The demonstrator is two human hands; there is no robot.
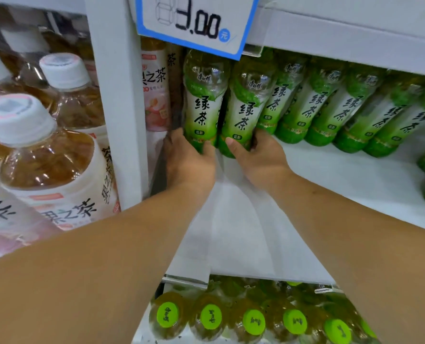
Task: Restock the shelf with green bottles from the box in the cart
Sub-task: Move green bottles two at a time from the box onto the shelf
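Row of green tea bottles: clear necks, labels leaf-green at top and base, white middle band, black brush characters, small green badge beneath. Price tag: white, blue border, black numerals, blue disc bearing a white character. Shelf and upright: white. Pink-label bottle: white ground, pink fruit picture. Lower-tier bottles: olive-yellow liquid, lime-green caps with dark print. Fruit tea bottles at left: amber liquid, white caps ringed pale pink, white-and-pink labels, black characters, a red strip
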